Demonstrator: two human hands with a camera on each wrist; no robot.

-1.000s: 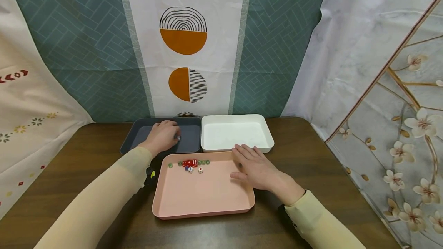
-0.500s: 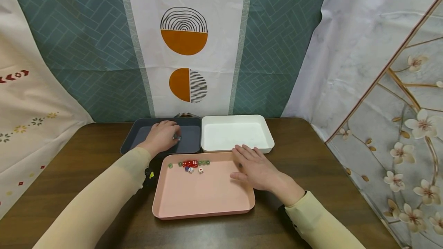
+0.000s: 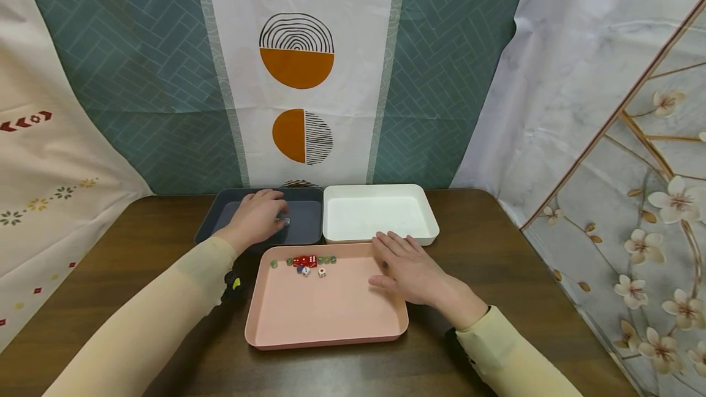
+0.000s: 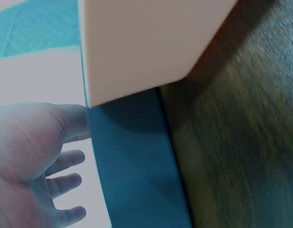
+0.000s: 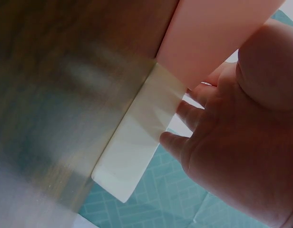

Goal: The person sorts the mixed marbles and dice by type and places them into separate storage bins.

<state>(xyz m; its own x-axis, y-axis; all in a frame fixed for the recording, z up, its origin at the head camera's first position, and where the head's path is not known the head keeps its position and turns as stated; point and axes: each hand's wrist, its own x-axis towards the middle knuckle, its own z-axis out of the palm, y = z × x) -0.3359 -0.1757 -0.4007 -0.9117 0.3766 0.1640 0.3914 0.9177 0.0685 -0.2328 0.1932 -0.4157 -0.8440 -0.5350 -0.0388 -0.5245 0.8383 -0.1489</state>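
I see the left hand [image 3: 255,219] over the dark blue-grey rectangular tray [image 3: 304,204], a small silvery object [image 3: 286,221] at its fingertips; I cannot tell whether they pinch it. The right hand [image 3: 412,269], fingers straight, spans the right side of the pink rectangular tray [image 3: 325,311] containing red cubical dice [image 3: 304,261].

Dice [image 3: 305,260] in front tray [image 3: 320,311], left tray [image 3: 305,219], right tray [image 3: 380,207] behind it

A dark brown wood-grain counter [image 3: 469,256] stands before a teal-and-white fabric hanging [image 3: 358,78] with orange half-circles [image 3: 296,68], between a cream printed cloth [image 3: 49,158], left, and a white marble-patterned floral cloth [image 3: 595,158], right
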